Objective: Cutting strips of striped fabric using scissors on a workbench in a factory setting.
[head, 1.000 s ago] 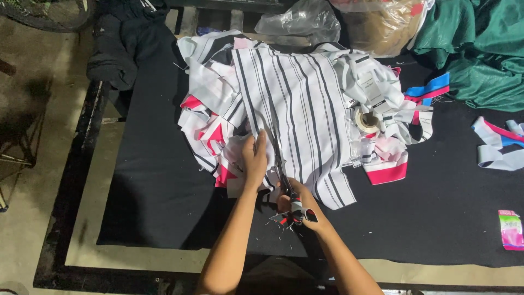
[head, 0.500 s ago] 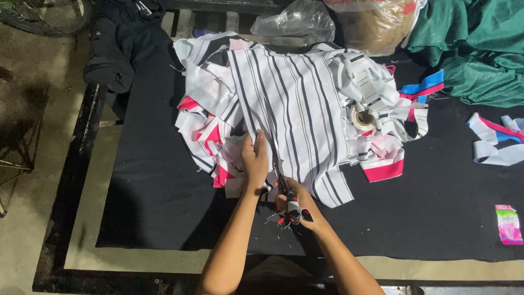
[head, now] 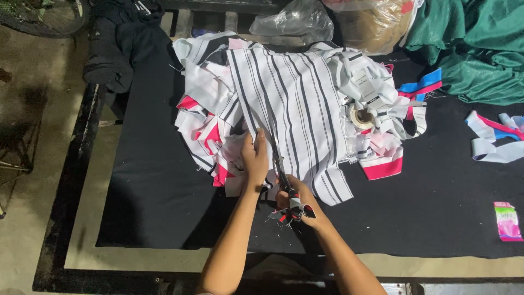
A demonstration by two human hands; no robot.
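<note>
A white cloth with dark stripes (head: 300, 104) lies spread on a black-covered table (head: 153, 186), on top of a heap of white and pink fabric pieces (head: 204, 131). My left hand (head: 255, 158) presses flat on the near edge of the striped cloth. My right hand (head: 295, 199) grips a pair of scissors (head: 282, 175) whose handles are wrapped in cloth strips. The blades point away from me into the striped cloth, just right of my left hand.
A roll of tape (head: 361, 116) sits among scraps right of the cloth. Green fabric (head: 469, 43) is piled at the back right, with plastic bags (head: 295, 19) behind. Loose strips (head: 494, 139) and a small pink packet (head: 507, 221) lie at the right. Dark clothing (head: 117, 43) hangs at the table's back left.
The scissors have advanced slightly further into the striped cloth, and my left hand has shifted a little forward along the cut. The view has drifted slightly.
</note>
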